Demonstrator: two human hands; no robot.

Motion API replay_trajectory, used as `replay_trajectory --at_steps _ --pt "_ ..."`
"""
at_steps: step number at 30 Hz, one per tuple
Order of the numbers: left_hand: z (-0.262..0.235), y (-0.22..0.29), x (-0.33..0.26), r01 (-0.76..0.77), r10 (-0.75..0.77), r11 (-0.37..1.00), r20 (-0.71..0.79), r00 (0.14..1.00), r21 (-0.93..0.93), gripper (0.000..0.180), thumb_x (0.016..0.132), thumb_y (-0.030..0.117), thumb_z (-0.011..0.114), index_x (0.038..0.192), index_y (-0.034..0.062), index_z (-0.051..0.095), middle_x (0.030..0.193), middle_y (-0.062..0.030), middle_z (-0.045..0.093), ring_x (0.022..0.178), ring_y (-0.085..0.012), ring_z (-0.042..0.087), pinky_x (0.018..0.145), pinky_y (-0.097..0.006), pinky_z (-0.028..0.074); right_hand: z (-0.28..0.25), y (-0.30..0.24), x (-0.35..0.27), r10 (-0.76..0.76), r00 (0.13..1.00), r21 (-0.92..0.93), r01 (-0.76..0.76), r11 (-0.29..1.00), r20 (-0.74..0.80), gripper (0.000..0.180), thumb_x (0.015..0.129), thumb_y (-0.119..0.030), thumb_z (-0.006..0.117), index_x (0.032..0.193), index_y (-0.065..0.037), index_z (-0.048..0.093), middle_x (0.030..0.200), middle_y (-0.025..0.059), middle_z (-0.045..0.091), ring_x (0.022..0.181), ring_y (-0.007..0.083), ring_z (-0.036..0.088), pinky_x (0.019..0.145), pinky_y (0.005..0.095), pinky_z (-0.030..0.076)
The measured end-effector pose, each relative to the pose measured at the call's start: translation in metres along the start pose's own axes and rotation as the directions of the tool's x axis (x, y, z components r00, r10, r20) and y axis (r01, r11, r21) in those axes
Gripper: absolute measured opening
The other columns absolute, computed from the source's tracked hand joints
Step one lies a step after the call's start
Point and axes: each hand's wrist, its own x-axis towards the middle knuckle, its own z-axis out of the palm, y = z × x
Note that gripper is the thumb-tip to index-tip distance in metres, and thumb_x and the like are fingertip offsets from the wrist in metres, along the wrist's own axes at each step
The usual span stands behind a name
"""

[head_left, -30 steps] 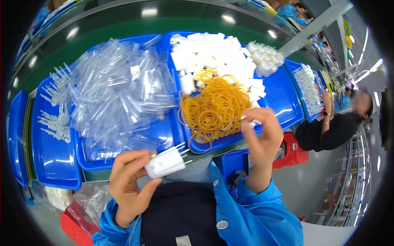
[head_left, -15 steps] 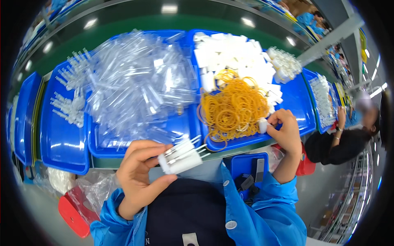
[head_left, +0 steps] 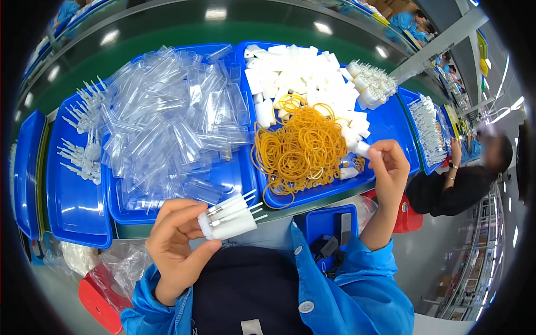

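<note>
My left hand (head_left: 181, 245) grips a bundle of white cylindrical plastic pieces (head_left: 234, 223) between thumb and fingers, in front of my chest. Thin white rods stick out of its right end, and small metal parts show along it. Over the right tray, my right hand (head_left: 392, 170) pinches a small white plastic piece (head_left: 362, 148) between thumb and index finger. Just left of that hand is a heap of yellow-brown rubber bands (head_left: 304, 148). A single white tapered piece (head_left: 349, 173) lies below the pinched one, by the tray's near edge.
White plastic pieces (head_left: 296, 75) pile up behind the rubber bands, with finished-looking bundles (head_left: 371, 84) to their right. Clear plastic sleeves (head_left: 162, 117) fill the middle tray. More rodded bundles (head_left: 81, 156) lie in the left tray. A person in black (head_left: 458, 190) sits at right.
My right hand has moved back from the tray's near edge. It now pinches a piece farther back, while a white piece lies near where its fingertips were. The left hand still holds its bundle.
</note>
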Motion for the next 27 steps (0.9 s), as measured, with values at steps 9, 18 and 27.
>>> replay_trajectory --at_steps 9,18,27 --pt "0.001 -0.003 0.001 -0.053 0.053 0.998 0.024 0.998 0.015 0.047 0.074 -0.01 0.073 0.119 -0.0073 0.057 0.119 -0.0163 0.049 0.104 -0.0248 0.062 0.088 -0.035 0.057 0.065 -0.032 -0.037 -0.058 0.993 0.488 0.002 0.873 0.101 0.017 0.08 0.01 0.066 0.096 0.004 0.063 0.107 0.0134 0.057 0.075 0.0114 0.058 0.064 0.0211 0.048" --pt "-0.003 -0.005 0.001 -0.121 0.121 0.988 0.001 0.993 0.094 0.048 0.072 -0.012 0.072 0.118 -0.0102 0.058 0.119 -0.0189 0.051 0.104 -0.0274 0.063 0.087 -0.036 0.059 0.09 -0.058 -0.045 -0.105 0.932 0.495 -0.087 0.864 0.347 0.016 0.075 0.008 0.07 0.09 0.007 0.069 0.098 0.0174 0.065 0.089 0.0203 0.063 0.076 0.0269 0.05" --pt "-0.004 -0.008 0.004 -0.203 0.206 0.948 0.014 0.978 0.244 0.047 0.071 -0.011 0.074 0.116 -0.0087 0.061 0.117 -0.0195 0.054 0.103 -0.0277 0.063 0.085 -0.034 0.06 0.093 -0.061 -0.044 -0.123 0.883 0.556 -0.171 0.814 0.452 0.022 0.074 0.011 0.067 0.096 0.008 0.068 0.102 0.018 0.063 0.092 0.0202 0.062 0.078 0.0277 0.05"
